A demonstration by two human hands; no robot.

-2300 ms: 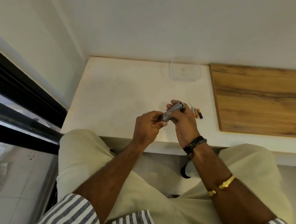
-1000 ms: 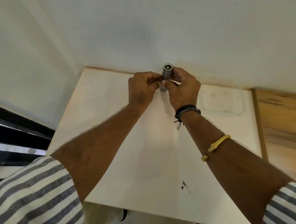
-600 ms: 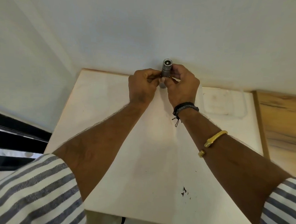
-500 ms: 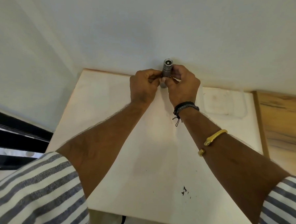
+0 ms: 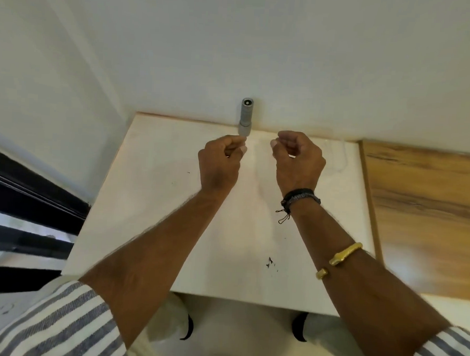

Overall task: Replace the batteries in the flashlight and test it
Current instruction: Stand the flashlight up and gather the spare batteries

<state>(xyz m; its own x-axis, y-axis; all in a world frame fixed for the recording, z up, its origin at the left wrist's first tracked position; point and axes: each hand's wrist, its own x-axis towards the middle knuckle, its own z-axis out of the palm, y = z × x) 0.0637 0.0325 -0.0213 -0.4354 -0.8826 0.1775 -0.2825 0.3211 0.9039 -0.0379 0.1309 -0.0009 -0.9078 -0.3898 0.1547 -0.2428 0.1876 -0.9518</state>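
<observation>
White tabletop [image 5: 149, 227] against a pale wall; wooden board [image 5: 427, 220] adjoining on the right. Grey flashlight [image 5: 245, 115] upright at the tabletop's back edge, lens end up toward me. My left hand [image 5: 219, 163]: fingers curled, thumb and fingertip pinching the flashlight's lower end. Cannot tell whether its base also rests on the tabletop. My right hand [image 5: 298, 162]: near, clear of the flashlight, fingers curled in, nothing in them. Dark cord band [image 5: 301, 196] and gold bangle [image 5: 341, 258] on the right forearm.
</observation>
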